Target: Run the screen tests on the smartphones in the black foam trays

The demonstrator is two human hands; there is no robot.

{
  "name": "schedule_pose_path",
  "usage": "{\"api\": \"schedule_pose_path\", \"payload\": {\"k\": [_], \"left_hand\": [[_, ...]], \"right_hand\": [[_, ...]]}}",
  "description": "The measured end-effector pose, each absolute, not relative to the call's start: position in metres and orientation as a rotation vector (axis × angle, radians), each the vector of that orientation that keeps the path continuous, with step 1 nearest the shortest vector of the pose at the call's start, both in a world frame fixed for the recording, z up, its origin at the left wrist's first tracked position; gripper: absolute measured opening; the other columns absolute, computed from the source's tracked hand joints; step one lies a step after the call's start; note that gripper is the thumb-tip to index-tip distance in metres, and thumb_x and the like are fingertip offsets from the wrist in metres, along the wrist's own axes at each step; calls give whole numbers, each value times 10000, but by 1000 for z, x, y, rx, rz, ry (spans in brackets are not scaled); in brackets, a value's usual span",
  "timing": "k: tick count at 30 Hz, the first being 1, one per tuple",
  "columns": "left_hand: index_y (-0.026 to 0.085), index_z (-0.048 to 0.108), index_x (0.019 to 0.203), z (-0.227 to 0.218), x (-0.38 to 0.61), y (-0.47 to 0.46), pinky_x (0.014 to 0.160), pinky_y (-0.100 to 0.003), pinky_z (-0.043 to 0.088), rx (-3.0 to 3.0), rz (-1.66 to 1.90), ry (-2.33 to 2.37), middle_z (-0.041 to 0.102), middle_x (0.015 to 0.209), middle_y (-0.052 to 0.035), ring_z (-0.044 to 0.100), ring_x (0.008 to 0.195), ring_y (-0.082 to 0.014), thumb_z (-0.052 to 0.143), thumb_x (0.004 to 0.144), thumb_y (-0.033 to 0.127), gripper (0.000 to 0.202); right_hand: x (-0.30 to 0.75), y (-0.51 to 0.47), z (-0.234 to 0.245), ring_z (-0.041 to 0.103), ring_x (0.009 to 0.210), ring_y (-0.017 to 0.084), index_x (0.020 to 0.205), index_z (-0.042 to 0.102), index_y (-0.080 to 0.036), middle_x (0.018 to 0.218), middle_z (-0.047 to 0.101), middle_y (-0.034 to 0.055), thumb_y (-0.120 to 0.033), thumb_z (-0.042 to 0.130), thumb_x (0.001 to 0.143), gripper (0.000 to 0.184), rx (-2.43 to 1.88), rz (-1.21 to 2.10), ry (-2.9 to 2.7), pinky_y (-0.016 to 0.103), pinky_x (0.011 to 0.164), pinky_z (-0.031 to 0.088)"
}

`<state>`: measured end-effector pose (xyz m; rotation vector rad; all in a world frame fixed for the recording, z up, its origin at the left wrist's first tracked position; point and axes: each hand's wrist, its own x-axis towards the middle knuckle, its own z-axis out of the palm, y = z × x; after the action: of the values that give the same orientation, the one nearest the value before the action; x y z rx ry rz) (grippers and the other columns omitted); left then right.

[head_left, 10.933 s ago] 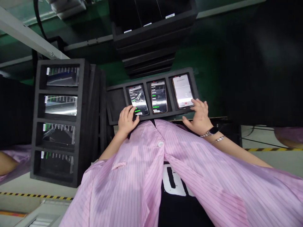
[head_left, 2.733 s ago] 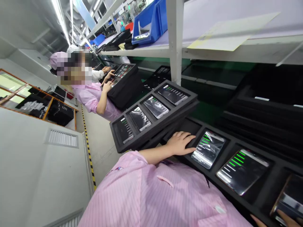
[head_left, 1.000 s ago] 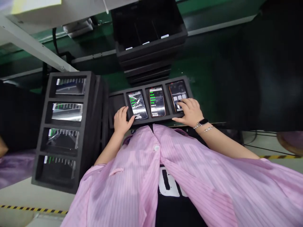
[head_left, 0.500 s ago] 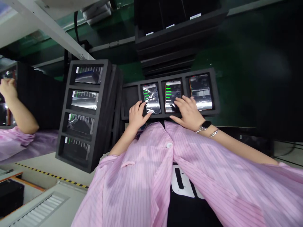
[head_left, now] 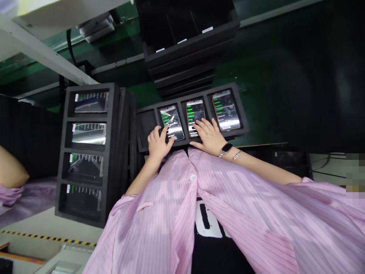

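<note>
In front of my body lies a black foam tray [head_left: 245, 127] with a row of compartments, three of them holding lit smartphones. My left hand [head_left: 158, 144], fingers apart, rests at the lower left of the left smartphone [head_left: 172, 121]. Over the lower part of the middle smartphone [head_left: 194, 108] my right hand [head_left: 210, 137] lies spread, its fingertips at the screen. The right smartphone [head_left: 226, 110] sits beyond that hand's fingers. Green marks and pale text lines show on all three screens. The leftmost compartment [head_left: 148, 123] holds no phone.
On the left, a stack of black foam trays [head_left: 110, 152] has several lit phones in its top tray. Behind my tray stands another stack of dark trays [head_left: 191, 42]. A co-worker's arm [head_left: 11, 167] shows at the left edge. A white beam [head_left: 42, 53] slants across the upper left.
The view has shifted, so the trays and hands appear further left. Green lines now show on the right smartphone's screen. The co-worker's hand has left the view. Both my hands stay near the same phones.
</note>
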<state>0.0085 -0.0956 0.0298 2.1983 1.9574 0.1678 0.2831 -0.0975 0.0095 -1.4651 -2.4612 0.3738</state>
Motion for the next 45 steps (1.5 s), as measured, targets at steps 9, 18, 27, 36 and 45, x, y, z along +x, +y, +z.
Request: {"api": "schedule_pose_path", "payload": {"k": [9,18,27,36,45], "left_hand": [[194,520,1550,30,6,-98,1162,-489,407,2181,222,1959,540,1518,-188,521,1385,-365,544,997,620,699],[122,469,1553,36,18,-68,1284,-587,241,2277,429,1854,418,1641,-243,313,1562,-408,578,967,672,812],[148,658,1371,35,37,-49,1241,-547,344,2334,211,1753,639,1434,-187,543,1382,-354,622,993,566,565],[174,505,1529,27,11,-72,1289,-624,268,2289,418,1866,546,1560,-187,456,1493,-348,655,974,519,671],[117,442,1543,-12,-28,-46,1130,-625,492,2262,901,1827,599,1409,-245,571,1354,-415,521,1000,578,717]], "right_hand": [[361,-99,12,331,1524,444,1549,436,-75,1553,504,262,-644,460,1018,779,-1817,301,-2201,734,1258,152],[366,-58,25,312,1511,444,1418,606,-183,1602,415,215,-658,451,1020,639,-1779,129,-2065,714,1251,224],[352,-37,9,533,1275,422,1119,725,-146,1289,659,219,-635,363,1059,612,-1669,192,-2269,828,1162,211],[269,-32,13,556,1300,362,1233,727,-170,1311,690,174,-508,519,1049,438,-1312,425,-2513,739,1237,214],[320,-14,21,422,1455,395,1484,589,-148,1546,527,216,-527,608,995,619,-1823,324,-1968,668,1275,219]]}}
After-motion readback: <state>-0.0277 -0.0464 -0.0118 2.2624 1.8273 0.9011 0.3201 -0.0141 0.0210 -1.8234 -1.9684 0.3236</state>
